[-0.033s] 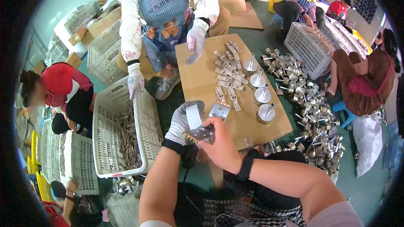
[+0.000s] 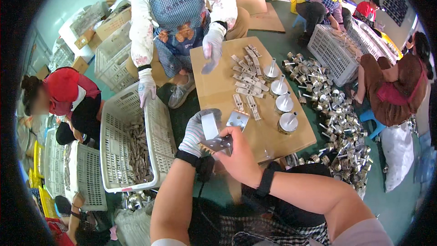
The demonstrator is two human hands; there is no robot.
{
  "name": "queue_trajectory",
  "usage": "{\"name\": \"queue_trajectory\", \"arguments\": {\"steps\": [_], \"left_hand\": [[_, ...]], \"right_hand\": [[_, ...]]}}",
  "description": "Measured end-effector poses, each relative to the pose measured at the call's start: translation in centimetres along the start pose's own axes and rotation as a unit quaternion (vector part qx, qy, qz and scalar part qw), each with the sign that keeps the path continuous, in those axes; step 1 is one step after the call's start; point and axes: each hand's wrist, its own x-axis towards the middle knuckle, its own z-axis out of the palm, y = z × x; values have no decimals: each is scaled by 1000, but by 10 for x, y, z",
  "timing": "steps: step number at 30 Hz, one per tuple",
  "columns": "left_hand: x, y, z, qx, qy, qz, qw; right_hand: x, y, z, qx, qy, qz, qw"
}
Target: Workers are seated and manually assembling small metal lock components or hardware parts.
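In a striped glove, my left hand [image 2: 195, 134] is closed on a pale, flat rectangular piece [image 2: 210, 126]. My bare right hand [image 2: 238, 158] pinches a dark metal plate [image 2: 217, 144] with holes and a toothed edge, close against the left glove. Just beyond my right fingers is a shiny metal plate with holes [image 2: 237, 119]; whether it joins the held piece cannot be made out. On the cardboard-topped table [image 2: 211, 79] lie several pale slotted metal clips [image 2: 248, 82]. To their right stand several round metal cups with upright stems [image 2: 283, 104].
A heap of metal cups [image 2: 339, 132] covers the floor right of the table. At left stands a white crate [image 2: 157, 141] holding metal strips [image 2: 140, 152]. Across the table sits a co-worker in a checked apron [image 2: 175, 16], gloved hands apart. Other people work beside crates [image 2: 330, 59].
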Motion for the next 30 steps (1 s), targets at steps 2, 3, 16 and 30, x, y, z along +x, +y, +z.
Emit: {"name": "queue_trajectory", "arguments": {"steps": [2, 3, 16, 30], "left_hand": [[0, -3, 3, 12, 15, 20, 1000], [-1, -2, 6, 25, 31, 39, 998], [3, 0, -9, -115, -66, -61, 989], [-49, -4, 48, 7, -34, 86, 996]], "right_hand": [[2, 5, 1, -9, -4, 10, 1000], [2, 5, 1, -10, -4, 9, 1000], [7, 10, 4, 31, 7, 29, 999], [-13, 13, -5, 57, -56, -60, 995]]}}
